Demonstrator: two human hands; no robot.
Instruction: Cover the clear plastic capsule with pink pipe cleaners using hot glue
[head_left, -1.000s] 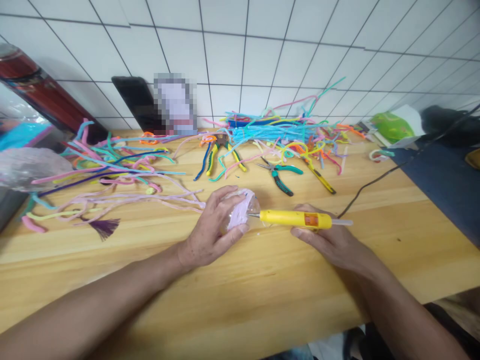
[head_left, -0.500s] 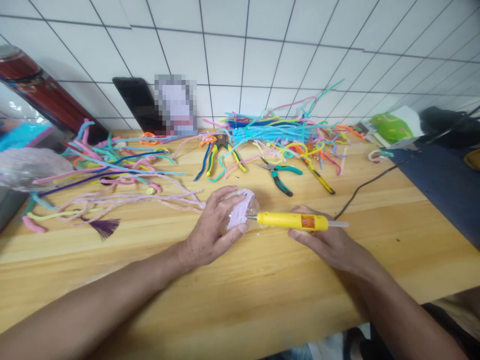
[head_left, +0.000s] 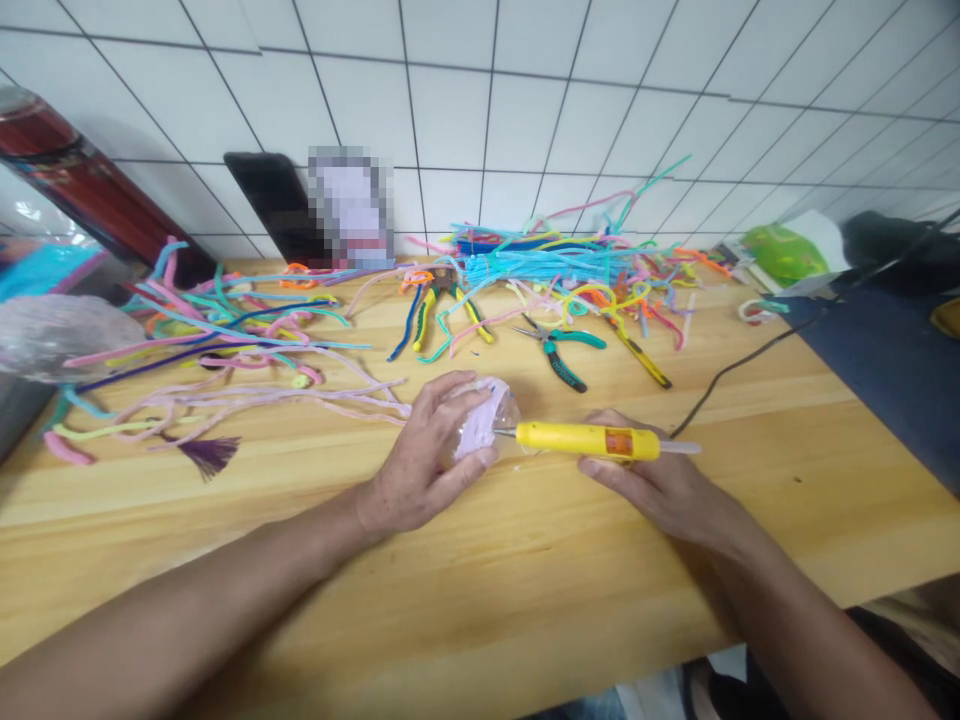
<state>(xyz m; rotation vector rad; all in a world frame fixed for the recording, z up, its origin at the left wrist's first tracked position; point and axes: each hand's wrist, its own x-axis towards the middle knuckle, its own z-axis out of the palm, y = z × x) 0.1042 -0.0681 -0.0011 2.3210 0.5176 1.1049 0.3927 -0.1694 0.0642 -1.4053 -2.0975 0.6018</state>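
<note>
My left hand (head_left: 427, 455) is closed around a clear, rounded plastic piece (head_left: 510, 410), possibly part of a bottle. Pale lilac pipe cleaner (head_left: 480, 425) covers part of its side facing me. In my right hand (head_left: 649, 475) is a yellow hot glue gun (head_left: 570, 438), held by the grip under its body. A translucent glue stick (head_left: 680, 448) pokes out of its back end. The metal nozzle (head_left: 507, 432) points left and meets the edge of the lilac covering; whether it touches is hard to tell. Long lilac strands (head_left: 352, 395) run left from behind my left hand.
Teal-handled pliers (head_left: 566, 350), yellow-green pliers (head_left: 450, 310) and a yellow cutter knife (head_left: 641, 355) lie beyond my hands. Pipe cleaners (head_left: 540, 265) pile along the tiled wall, more at left. A black cord (head_left: 739, 360) crosses the right side. Two phones (head_left: 277, 205) lean on the wall.
The glue gun has shifted very slightly to the right. My left hand and the plastic piece look unmoved.
</note>
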